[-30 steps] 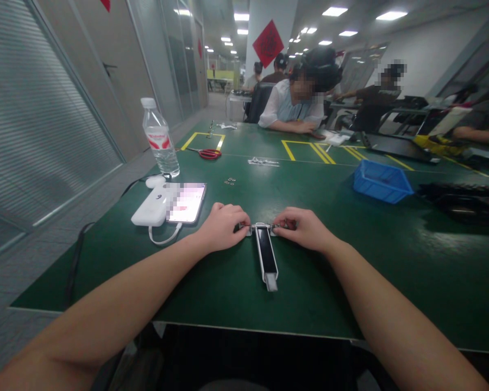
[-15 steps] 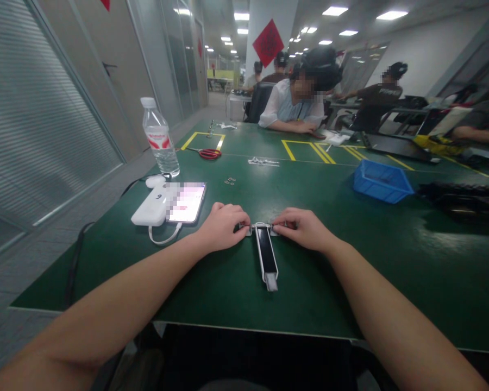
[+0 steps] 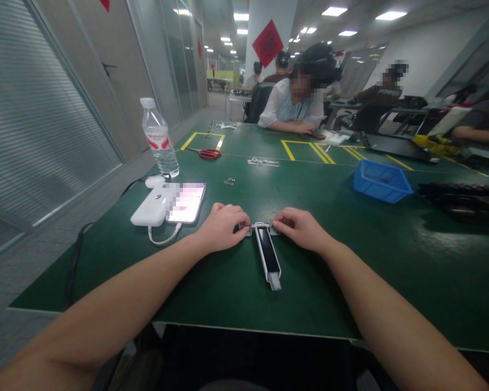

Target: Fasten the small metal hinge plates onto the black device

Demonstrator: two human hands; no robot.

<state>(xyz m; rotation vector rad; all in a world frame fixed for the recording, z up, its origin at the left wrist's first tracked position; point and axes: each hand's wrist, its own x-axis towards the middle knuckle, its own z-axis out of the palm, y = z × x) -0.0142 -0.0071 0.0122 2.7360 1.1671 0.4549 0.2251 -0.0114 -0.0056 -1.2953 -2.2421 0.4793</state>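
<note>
A long, narrow object with a black face and a white rim point(image 3: 269, 250) lies on the green table in front of me. A grey tab point(image 3: 275, 282) sticks out of its near end, and a thin metal crosspiece point(image 3: 262, 225) runs across its far end. My left hand point(image 3: 225, 227) pinches the left end of that crosspiece between thumb and fingers. At the opposite end, my right hand point(image 3: 300, 227) has its thumb and fingertips closed on the crosspiece. Fingers partly cover both ends, where small pale plates show.
To the left are a white power bank point(image 3: 151, 209), a phone point(image 3: 187, 203) and a water bottle point(image 3: 160, 138). Red-handled scissors point(image 3: 209, 154), several small metal rings point(image 3: 229, 181) and a blue bin point(image 3: 382, 182) lie beyond my hands. Across the table a person point(image 3: 295, 106) leans forward.
The near end of the black-and-white object has swung slightly to the right. Fingers of my right hand have shifted a little; my left hand stays in place.
</note>
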